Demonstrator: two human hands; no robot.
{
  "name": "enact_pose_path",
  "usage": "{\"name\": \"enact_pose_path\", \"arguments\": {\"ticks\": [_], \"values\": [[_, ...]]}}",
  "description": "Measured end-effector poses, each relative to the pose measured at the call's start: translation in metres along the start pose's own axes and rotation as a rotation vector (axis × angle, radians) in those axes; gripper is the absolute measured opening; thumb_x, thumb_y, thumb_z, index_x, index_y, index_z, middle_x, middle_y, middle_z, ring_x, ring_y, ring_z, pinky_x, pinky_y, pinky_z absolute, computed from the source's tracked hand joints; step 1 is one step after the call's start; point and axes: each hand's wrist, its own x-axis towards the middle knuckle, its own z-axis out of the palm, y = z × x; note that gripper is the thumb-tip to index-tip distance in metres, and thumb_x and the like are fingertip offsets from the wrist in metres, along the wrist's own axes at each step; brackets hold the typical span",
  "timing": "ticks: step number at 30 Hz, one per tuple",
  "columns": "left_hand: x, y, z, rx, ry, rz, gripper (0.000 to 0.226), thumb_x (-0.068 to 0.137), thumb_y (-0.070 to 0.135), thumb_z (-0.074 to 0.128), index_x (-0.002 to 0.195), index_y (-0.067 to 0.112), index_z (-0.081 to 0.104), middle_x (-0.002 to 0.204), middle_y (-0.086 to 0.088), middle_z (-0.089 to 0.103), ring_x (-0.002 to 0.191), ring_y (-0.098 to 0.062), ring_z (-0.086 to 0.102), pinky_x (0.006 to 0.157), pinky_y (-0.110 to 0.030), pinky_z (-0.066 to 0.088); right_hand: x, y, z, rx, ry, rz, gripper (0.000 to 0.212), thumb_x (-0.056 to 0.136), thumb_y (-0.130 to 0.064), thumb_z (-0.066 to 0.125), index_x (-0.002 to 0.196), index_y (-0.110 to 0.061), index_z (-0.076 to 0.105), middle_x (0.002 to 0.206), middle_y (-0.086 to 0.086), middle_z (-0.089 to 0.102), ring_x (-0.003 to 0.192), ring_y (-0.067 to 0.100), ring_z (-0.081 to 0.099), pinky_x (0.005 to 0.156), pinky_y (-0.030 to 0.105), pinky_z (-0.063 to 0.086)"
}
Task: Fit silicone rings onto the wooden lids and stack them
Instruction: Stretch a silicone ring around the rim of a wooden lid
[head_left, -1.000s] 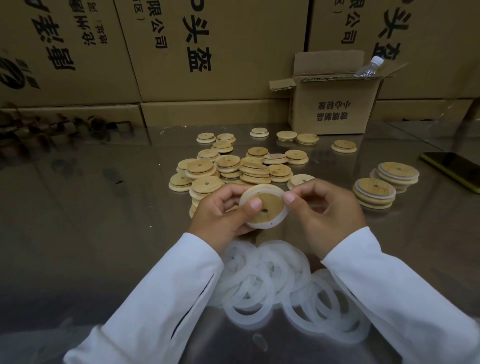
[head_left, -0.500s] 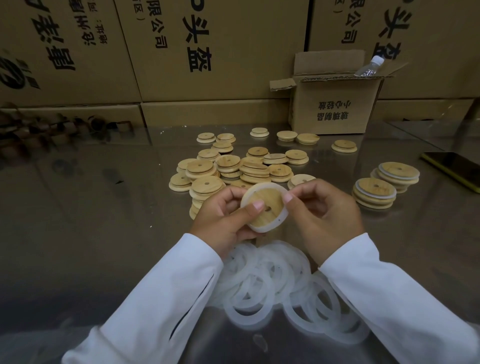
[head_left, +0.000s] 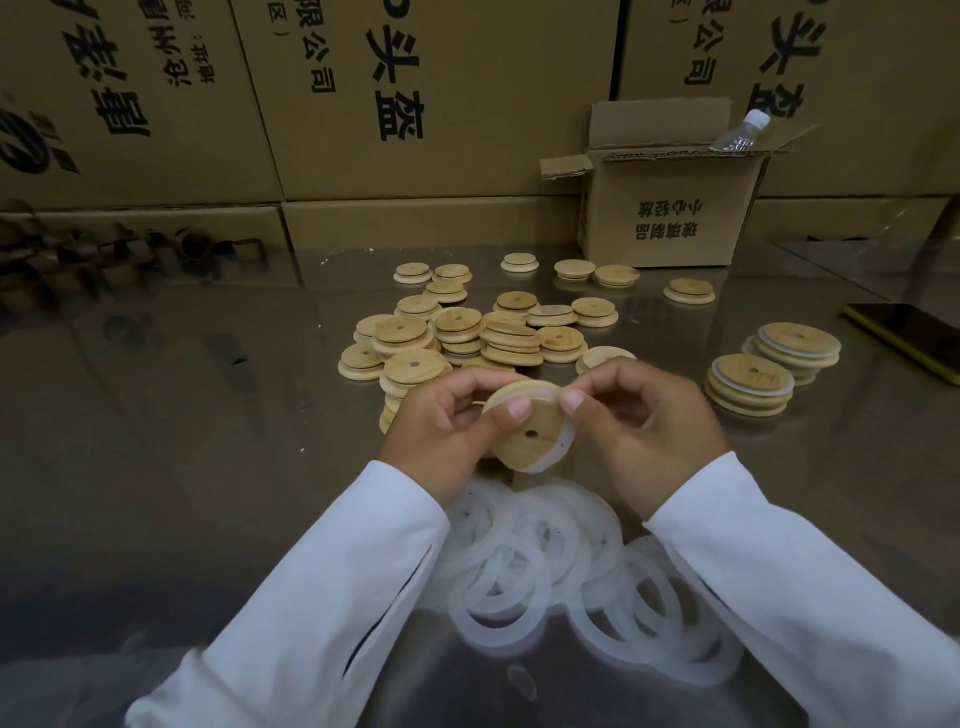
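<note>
A round wooden lid (head_left: 527, 434) is held above the surface (head_left: 182, 415), just beyond a loose pile of rings (head_left: 519, 571). Being a disc, it has no long axis; it is tilted so that its flat face, pierced by a small centre hole, is turned toward the camera, with the upper edge leaning away. A translucent white silicone ring (head_left: 563, 444) is seen around its upper and right rim. The lid is gripped by the left hand (head_left: 441, 426), the thumb laid on the pale grained face and the fingers (head_left: 457, 389) curled behind. The ring's upper edge is pinched by the right hand (head_left: 649, 421) between thumb and forefinger. Beyond the hands a heap of bare lids (head_left: 467, 332) is scattered, smooth and stepped at the rim. To the right, ringed lids are stacked in two low stacks (head_left: 750, 382). The surface is glossy and reflective. Farther back, an open cardboard box (head_left: 670, 218) holding a clear bottle (head_left: 737, 135) is set against a wall of printed cartons (head_left: 441, 104).
</note>
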Motion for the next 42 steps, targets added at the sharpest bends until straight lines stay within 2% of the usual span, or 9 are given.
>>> {"name": "enact_pose_path", "arguments": {"ticks": [7,10,14,17,20,24,29,36,42], "values": [[0.0,-0.003,-0.001,-0.091,0.036,-0.009,0.014,0.07,0.02,0.069,0.083,0.02,0.072,0.084,-0.001,0.072,0.078,-0.015,0.067,0.067,-0.026,0.054,-0.004,-0.008,-0.001,-0.152,0.062,-0.197,0.014,0.08,-0.021,0.064,0.074,-0.031,0.058,0.08,-0.016,0.058,0.084,-0.002,0.053,0.069,0.004,0.039],[-0.001,-0.003,0.002,-0.097,0.062,-0.025,0.018,0.069,0.022,0.075,0.085,0.017,0.071,0.085,-0.004,0.071,0.078,-0.017,0.066,0.068,-0.03,0.054,-0.008,-0.005,0.001,-0.152,0.043,-0.178,0.007,0.08,-0.023,0.065,0.08,-0.028,0.06,0.084,-0.016,0.06,0.085,-0.001,0.055,0.071,0.003,0.039],[0.0,-0.002,0.005,-0.125,0.106,-0.045,0.027,0.063,0.028,0.066,0.087,0.014,0.069,0.081,-0.003,0.071,0.072,-0.013,0.066,0.056,-0.021,0.05,-0.01,-0.002,0.005,-0.193,0.061,-0.154,0.005,0.083,-0.027,0.062,0.086,-0.03,0.06,0.084,-0.02,0.06,0.087,-0.005,0.054,0.068,0.002,0.041],[0.0,-0.002,0.005,-0.105,0.105,-0.066,0.03,0.067,0.025,0.065,0.092,0.011,0.068,0.087,-0.008,0.071,0.077,-0.016,0.066,0.061,-0.023,0.053,-0.01,-0.001,0.006,-0.196,0.076,-0.14,0.004,0.084,-0.024,0.062,0.082,-0.027,0.06,0.082,-0.02,0.058,0.089,-0.007,0.051,0.067,-0.002,0.038],[0.0,-0.004,0.005,0.007,0.072,-0.075,0.022,0.078,0.017,0.064,0.098,0.009,0.067,0.099,-0.014,0.069,0.088,-0.019,0.065,0.075,-0.028,0.054,-0.01,0.0,0.007,-0.218,0.046,-0.131,0.005,0.084,-0.021,0.062,0.082,-0.025,0.06,0.082,-0.016,0.059,0.082,-0.002,0.054,0.066,0.0,0.038],[-0.001,-0.004,0.005,0.095,0.034,-0.051,0.023,0.082,0.015,0.062,0.1,0.002,0.067,0.099,-0.015,0.068,0.086,-0.016,0.063,0.07,-0.02,0.052,-0.008,0.0,0.005,-0.216,-0.001,-0.102,0.007,0.084,-0.018,0.062,0.081,-0.024,0.061,0.082,-0.014,0.06,0.081,-0.002,0.054,0.067,0.0,0.038],[-0.001,0.0,0.008,0.1,0.039,0.006,0.012,0.083,0.008,0.061,0.093,0.006,0.067,0.091,-0.009,0.066,0.079,-0.01,0.062,0.068,-0.014,0.049,-0.001,0.0,0.0,-0.149,-0.012,0.038,0.017,0.085,-0.019,0.061,0.072,-0.031,0.059,0.076,-0.019,0.059,0.075,-0.003,0.053,0.063,0.006,0.036],[-0.002,0.0,0.009,0.08,0.074,0.045,0.008,0.082,0.006,0.061,0.088,0.01,0.066,0.085,-0.005,0.066,0.075,-0.005,0.061,0.066,-0.013,0.048,0.0,-0.001,-0.001,-0.087,-0.033,0.063,0.017,0.085,-0.018,0.061,0.073,-0.03,0.059,0.076,-0.018,0.059,0.075,-0.002,0.054,0.062,0.006,0.038],[-0.001,-0.004,0.008,0.053,0.148,-0.006,0.01,0.084,0.009,0.061,0.091,0.006,0.067,0.088,-0.009,0.068,0.078,-0.011,0.062,0.07,-0.018,0.051,-0.008,0.001,0.005,-0.062,-0.009,0.047,0.008,0.083,-0.023,0.063,0.078,-0.029,0.062,0.078,-0.017,0.063,0.077,-0.005,0.058,0.067,0.009,0.044]]}}
